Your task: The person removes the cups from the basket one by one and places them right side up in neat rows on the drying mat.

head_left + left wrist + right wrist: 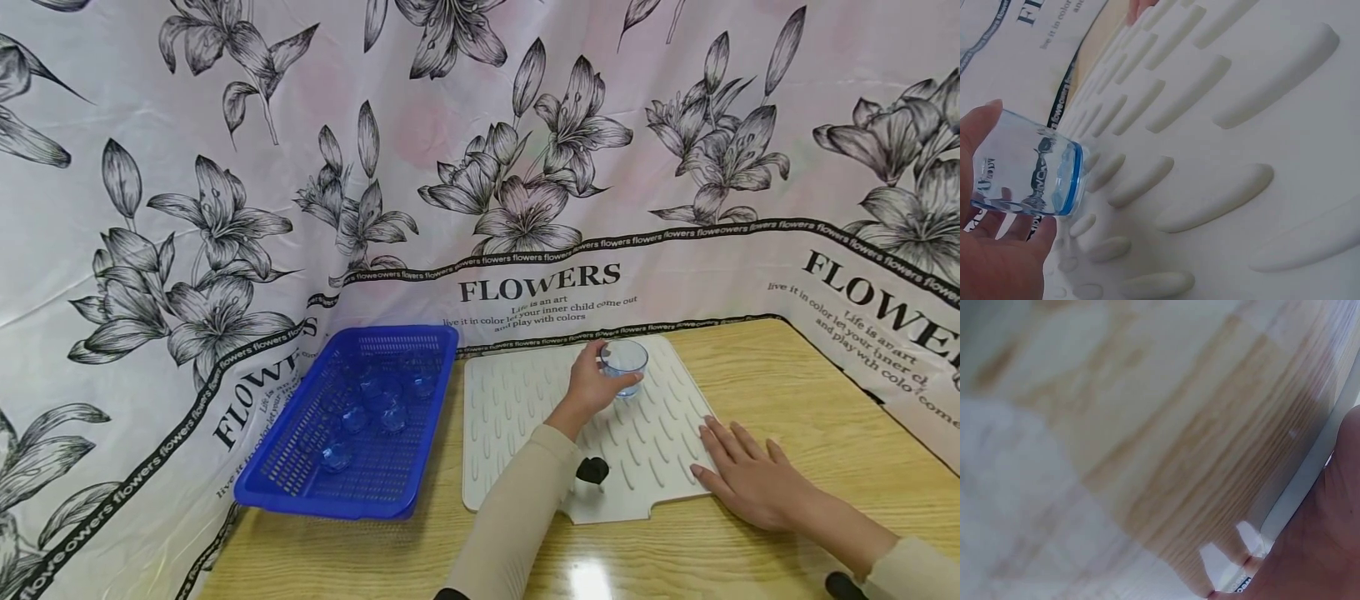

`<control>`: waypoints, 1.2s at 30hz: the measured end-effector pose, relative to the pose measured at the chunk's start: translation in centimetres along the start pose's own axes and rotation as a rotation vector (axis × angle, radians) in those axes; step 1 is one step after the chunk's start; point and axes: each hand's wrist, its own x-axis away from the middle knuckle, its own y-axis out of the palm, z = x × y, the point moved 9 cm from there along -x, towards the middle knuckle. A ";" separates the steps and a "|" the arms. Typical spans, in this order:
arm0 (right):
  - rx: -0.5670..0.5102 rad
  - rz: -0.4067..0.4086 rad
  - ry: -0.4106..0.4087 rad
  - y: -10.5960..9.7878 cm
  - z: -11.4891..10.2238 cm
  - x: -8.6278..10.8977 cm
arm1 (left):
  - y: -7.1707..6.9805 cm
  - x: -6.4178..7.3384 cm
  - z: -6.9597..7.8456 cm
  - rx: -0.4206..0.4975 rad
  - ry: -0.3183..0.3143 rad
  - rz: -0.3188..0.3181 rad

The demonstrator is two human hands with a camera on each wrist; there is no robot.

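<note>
My left hand (590, 385) grips a clear, blue-tinted drinking glass (626, 367) by its side, thumb and fingers around it. The glass is upright at the far right part of a white ridged drying mat (517, 400). In the left wrist view its thick blue base (1072, 180) is down at the ridges; whether it touches them I cannot tell. My right hand (753, 483) lies flat with straight fingers on the table, its fingertips at the mat's right edge. In the right wrist view that palm (1319, 544) shows beside the pale mat edge (1300, 478).
On the left a blue plastic basket (330, 505) holds several similar glasses (352, 417). The wooden table (780, 375) is bounded at the back and sides by a flower-printed curtain (540, 300). Black camera parts (592, 471) stick out at the left wrist.
</note>
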 end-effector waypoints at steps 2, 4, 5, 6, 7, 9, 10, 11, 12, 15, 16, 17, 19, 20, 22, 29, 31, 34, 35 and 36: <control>0.003 0.001 -0.002 0.0 0.0 0.0 | 0.0 0.0 0.0 -0.003 0.002 0.001; 0.006 0.000 -0.002 0.0 0.0 0.0 | 0.0 0.0 0.0 0.000 0.002 0.000; 0.006 0.000 -0.002 0.0 0.0 0.0 | 0.0 -0.1 0.0 0.004 0.001 -0.001; 0.008 0.001 -0.002 0.0 0.1 -0.1 | 0.0 -0.1 -0.1 0.007 -0.001 -0.002; 0.009 0.000 -0.002 0.1 0.0 -0.1 | 0.0 -0.1 -0.1 0.010 -0.003 -0.002; 0.009 -0.001 -0.002 0.2 0.0 0.0 | -0.1 0.0 -0.2 0.019 -0.008 -0.004; 0.008 -0.002 -0.001 0.2 0.0 -0.1 | -0.1 0.0 -0.2 0.021 -0.008 -0.006; 0.009 -0.001 -0.002 0.2 0.0 -0.1 | -0.2 0.1 -0.2 0.023 -0.009 -0.006; 0.010 0.000 -0.002 0.2 0.0 -0.1 | -0.2 0.1 -0.2 0.023 -0.007 -0.008; 0.013 0.003 -0.003 0.1 -0.1 -0.1 | -0.4 0.2 -0.1 0.023 0.003 -0.013; 0.013 0.004 -0.004 0.1 -0.1 -0.1 | -0.5 0.3 0.0 0.023 0.006 -0.015; 0.015 0.005 -0.004 0.1 -0.1 -0.1 | -0.5 0.3 0.0 0.026 0.008 -0.015; 0.016 0.006 -0.004 0.1 -0.1 0.0 | -0.6 0.4 0.2 0.023 0.012 -0.018; 0.016 0.006 -0.005 0.1 -0.1 0.0 | -0.6 0.4 0.2 0.019 0.010 -0.020; 0.015 0.006 -0.005 0.1 -0.1 0.0 | -0.8 0.5 0.4 0.017 0.010 -0.023; 0.009 0.005 -0.004 0.3 -0.1 -0.1 | -1.5 0.9 0.6 -0.036 0.042 -0.061; 0.010 0.006 -0.008 0.3 -0.1 -0.1 | -1.9 1.0 0.7 -0.050 0.058 -0.085; 0.019 0.009 -0.014 0.3 -0.1 -0.1 | -2.7 1.1 1.0 -0.068 0.088 -0.117; 0.021 0.009 -0.015 0.2 -0.1 -0.1 | -3.0 1.1 1.1 -0.072 0.098 -0.124; 0.023 0.010 -0.016 0.2 -0.1 -0.2 | -3.3 1.1 1.2 -0.077 0.107 -0.130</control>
